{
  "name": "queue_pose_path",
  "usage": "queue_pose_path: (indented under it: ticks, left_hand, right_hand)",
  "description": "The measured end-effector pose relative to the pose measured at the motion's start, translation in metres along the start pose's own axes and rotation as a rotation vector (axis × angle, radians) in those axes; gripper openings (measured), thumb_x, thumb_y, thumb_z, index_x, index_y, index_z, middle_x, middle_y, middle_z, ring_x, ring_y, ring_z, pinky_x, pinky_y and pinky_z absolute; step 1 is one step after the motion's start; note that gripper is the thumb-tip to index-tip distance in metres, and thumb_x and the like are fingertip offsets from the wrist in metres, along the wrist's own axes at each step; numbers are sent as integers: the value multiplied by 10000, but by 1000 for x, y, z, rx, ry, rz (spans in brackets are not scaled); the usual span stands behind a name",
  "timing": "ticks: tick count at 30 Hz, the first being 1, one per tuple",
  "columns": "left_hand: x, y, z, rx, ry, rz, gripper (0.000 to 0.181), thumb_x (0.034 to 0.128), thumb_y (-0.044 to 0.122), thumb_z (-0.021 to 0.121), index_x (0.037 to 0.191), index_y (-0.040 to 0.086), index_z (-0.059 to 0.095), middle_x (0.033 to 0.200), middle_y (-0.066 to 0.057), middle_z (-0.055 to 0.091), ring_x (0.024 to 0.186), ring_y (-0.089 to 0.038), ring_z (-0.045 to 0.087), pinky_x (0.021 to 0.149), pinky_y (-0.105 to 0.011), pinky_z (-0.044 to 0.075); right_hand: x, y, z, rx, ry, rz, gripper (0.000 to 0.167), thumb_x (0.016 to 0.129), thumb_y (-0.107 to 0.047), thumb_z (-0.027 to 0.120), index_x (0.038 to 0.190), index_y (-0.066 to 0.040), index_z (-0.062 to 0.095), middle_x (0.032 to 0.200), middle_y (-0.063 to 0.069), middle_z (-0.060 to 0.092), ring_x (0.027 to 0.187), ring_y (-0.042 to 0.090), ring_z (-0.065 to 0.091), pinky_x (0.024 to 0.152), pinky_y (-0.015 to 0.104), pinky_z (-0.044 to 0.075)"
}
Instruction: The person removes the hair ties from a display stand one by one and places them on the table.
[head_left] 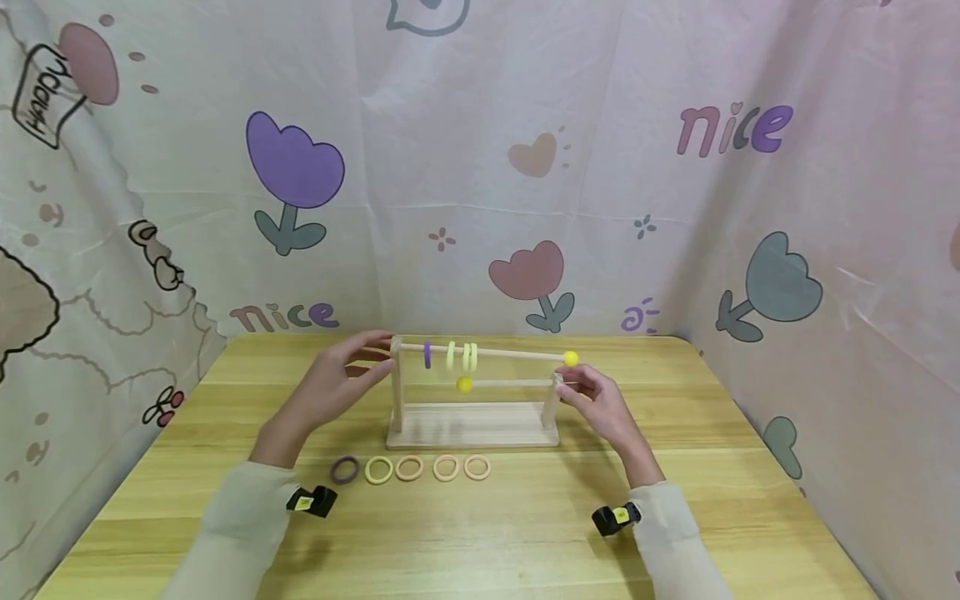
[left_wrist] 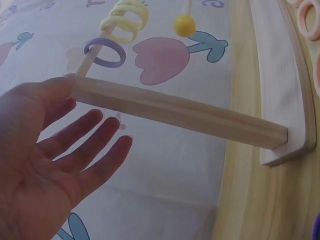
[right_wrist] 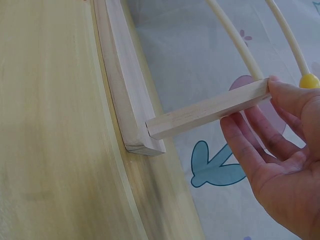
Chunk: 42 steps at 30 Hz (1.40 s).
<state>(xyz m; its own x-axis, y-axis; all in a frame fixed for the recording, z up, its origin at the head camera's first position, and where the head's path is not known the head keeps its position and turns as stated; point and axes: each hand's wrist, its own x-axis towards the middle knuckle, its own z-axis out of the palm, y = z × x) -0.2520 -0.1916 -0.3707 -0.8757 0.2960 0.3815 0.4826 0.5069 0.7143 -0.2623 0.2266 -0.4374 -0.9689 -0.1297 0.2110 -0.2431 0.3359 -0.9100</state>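
Note:
A pale wooden stand (head_left: 472, 427) has two upright posts, each with a thin rod reaching sideways from its top. My left hand (head_left: 333, 382) pinches the top of the left post (left_wrist: 180, 114) between thumb and index finger, the other fingers spread. With thumb and fingers, my right hand (right_wrist: 280, 145) holds the top of the right post (right_wrist: 205, 114). On the upper rod (head_left: 517, 354) hang a purple ring (head_left: 427, 355) and several pale yellow rings (head_left: 451, 357); a yellow ball (head_left: 571, 358) caps its right end. Another yellow ball (head_left: 464, 384) tips the lower rod (head_left: 510, 383).
In front of the stand, several loose rings lie in a row on the wooden table (head_left: 525, 533): a dark purple ring (head_left: 345, 470) at the left, then a yellow ring (head_left: 378, 470) and peach-coloured rings (head_left: 409, 468). A printed cloth (head_left: 420, 167) hangs behind the table.

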Motion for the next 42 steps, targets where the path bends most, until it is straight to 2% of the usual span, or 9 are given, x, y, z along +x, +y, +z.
queue_pose_path:
  ticks: [4,10,13,16,22,25,31,37,42]
  left_hand:
    - [5,1,2,-22,6,-11,412,1033,235,646,1424,118,589,1334,-133,676,1216,-324,665,987,-458,600]
    - [10,-1,5,-31,17,-7,356,1043,243,628,1372,110,609,1297,-126,682,1194,-314,656,1016,-535,576]
    - [11,-2,6,-38,15,-4,324,1046,233,623,1351,124,617,1281,-123,683,1181,-306,653,1016,-537,572]
    - [11,-3,6,-48,12,-4,312,1046,232,622,1343,135,626,1286,-119,681,1175,-288,649,1004,-482,584]
    - [12,-4,8,-80,14,4,314,1045,217,621,1347,130,637,1335,-106,667,1175,-247,635,948,-212,571]
    - [12,-4,10,-101,25,12,305,1043,198,622,1334,109,642,1338,-109,661,1163,-236,636,933,-143,550]
    - [10,-4,14,-135,52,10,306,1040,199,627,1326,92,646,1342,-119,656,1142,-185,632,922,-137,558]
    - [8,-3,16,-157,77,-1,312,1036,206,633,1328,95,649,1349,-118,656,1117,-62,621,915,-142,561]
    - [9,-4,18,-189,83,9,308,1043,193,622,1327,77,644,1344,-166,647,1097,-12,618,903,-160,580]
  right_hand:
    - [0,0,0,3,1,-1,333,996,-175,696,1289,-23,646,1295,223,666,1181,353,647,889,178,589]
    - [0,-1,1,4,0,0,332,996,-172,696,1288,-22,646,1294,223,667,1179,354,650,894,191,595]
    - [0,-1,0,9,-3,-1,334,996,-170,695,1289,-18,643,1295,226,666,1180,354,650,896,195,597]
    - [0,0,0,16,-7,-2,339,997,-171,695,1292,-14,641,1301,230,664,1184,360,650,898,200,600]
    - [0,0,0,11,-7,3,346,996,-192,699,1294,-25,643,1301,223,664,1184,357,650,901,203,600]
    - [-1,0,0,7,-6,3,348,995,-190,700,1296,-24,643,1296,224,665,1180,354,650,901,196,597]
    - [-1,-1,0,14,-4,-3,343,993,-171,700,1293,-14,643,1293,231,665,1178,353,648,893,187,594]
    - [-1,0,0,1,-5,0,350,996,-193,698,1298,-26,641,1294,225,668,1186,359,650,899,193,596]
    - [0,0,0,2,1,-9,336,998,-175,694,1292,-21,644,1288,225,667,1177,352,648,892,184,592]
